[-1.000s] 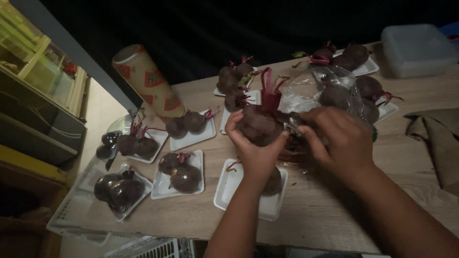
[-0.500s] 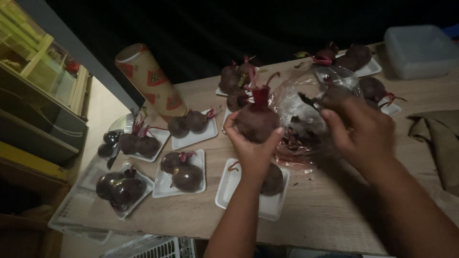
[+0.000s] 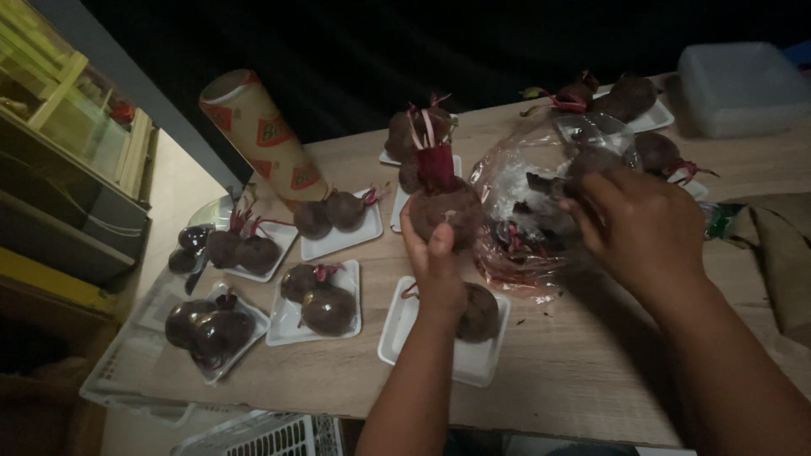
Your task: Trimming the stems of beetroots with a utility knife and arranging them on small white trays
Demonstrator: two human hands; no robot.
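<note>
My left hand [image 3: 435,262] grips a dark red beetroot [image 3: 446,205] with cut pink stalks, held above a white foam tray [image 3: 414,338]. One beetroot [image 3: 480,312] lies in that tray. My right hand [image 3: 646,228] reaches into a clear plastic bag [image 3: 524,211] that holds more beetroots; whether its fingers hold anything is hidden. Both hands are over the middle of the wooden table [image 3: 557,371].
Several white trays with beetroots sit to the left [image 3: 317,300] and at the back [image 3: 625,97]. A cardboard tube [image 3: 258,135] leans at the back left. A translucent lidded box [image 3: 739,84] stands at the back right. A brown cloth [image 3: 781,245] lies at the right edge.
My left hand has lifted the beetroot clear of the bag. My right hand has let go of it and moved right into the bag.
</note>
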